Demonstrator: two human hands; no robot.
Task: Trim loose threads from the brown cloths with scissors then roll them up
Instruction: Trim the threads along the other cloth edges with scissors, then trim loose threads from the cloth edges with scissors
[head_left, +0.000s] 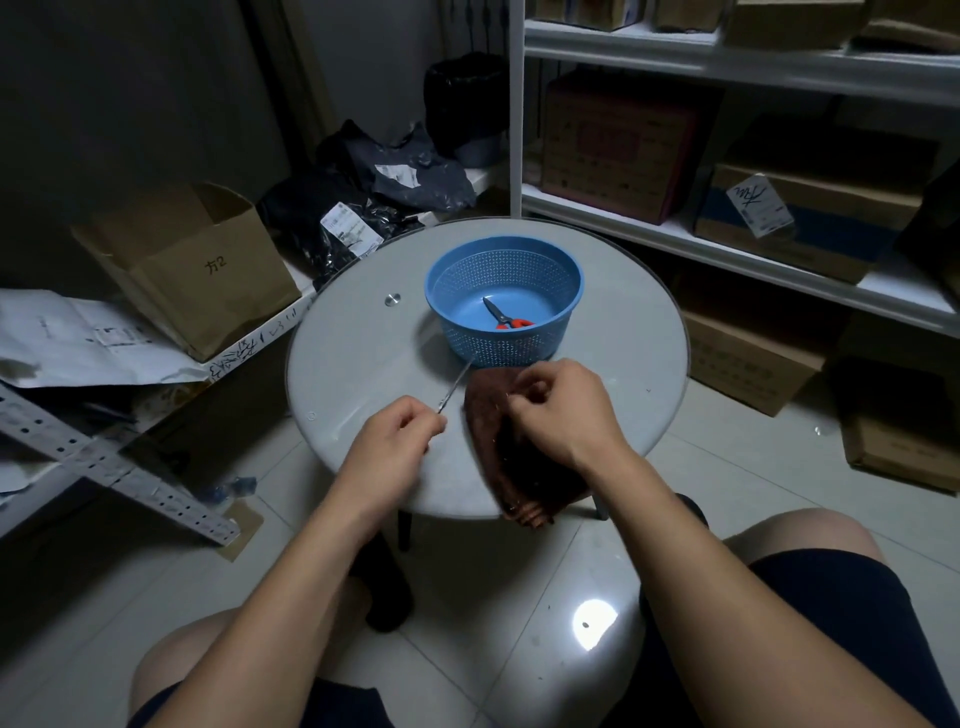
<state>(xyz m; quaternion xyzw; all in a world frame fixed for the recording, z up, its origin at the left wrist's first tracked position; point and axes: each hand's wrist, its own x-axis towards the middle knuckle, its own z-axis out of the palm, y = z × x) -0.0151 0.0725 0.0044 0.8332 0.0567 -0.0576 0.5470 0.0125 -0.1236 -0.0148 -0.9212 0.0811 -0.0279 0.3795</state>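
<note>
Brown cloth (511, 457) looked soft, limp; best gripped at its hem. Right hand (558, 405) pinched its far edge; left hand (392, 436) pinched a thin metal tool (456, 383).

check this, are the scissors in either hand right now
No, the scissors lie inside the blue basket on the table.
</note>
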